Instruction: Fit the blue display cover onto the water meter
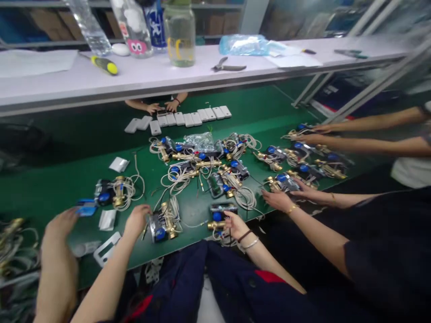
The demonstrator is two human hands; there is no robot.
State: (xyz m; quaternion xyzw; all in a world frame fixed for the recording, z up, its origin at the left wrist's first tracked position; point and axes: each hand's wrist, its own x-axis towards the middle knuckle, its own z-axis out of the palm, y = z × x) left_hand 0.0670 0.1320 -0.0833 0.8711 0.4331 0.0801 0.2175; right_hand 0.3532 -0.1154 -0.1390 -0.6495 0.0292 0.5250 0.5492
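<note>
Now left hand (pixel 62 223) pinches blue piece (pixel 86 207); right hand (pixel 136 220) touches brass valve (pixel 164 225), grip unclear.

A white shelf (pixel 101 83) above the green desk (pixel 47 188) carries a yellow-handled screwdriver (pixel 103 64), a glass jar (pixel 179 33), pliers (pixel 227 67) and a blue plastic bag (pixel 245 45). A row of white covers (pixel 188 119) lies at the desk's far side.

Your green work belt (pixel 60 179) carries brass valve assemblies (pixel 188 163) with blue caps and coiled white wires. At centre top you see a row of white plastic covers (pixel 188 119). Upper left, a yellow-and-black screwdriver (pixel 103 63) lies on the pale shelf (pixel 141 78). Your trousers (pixel 229 287) are navy with red patches.
</note>
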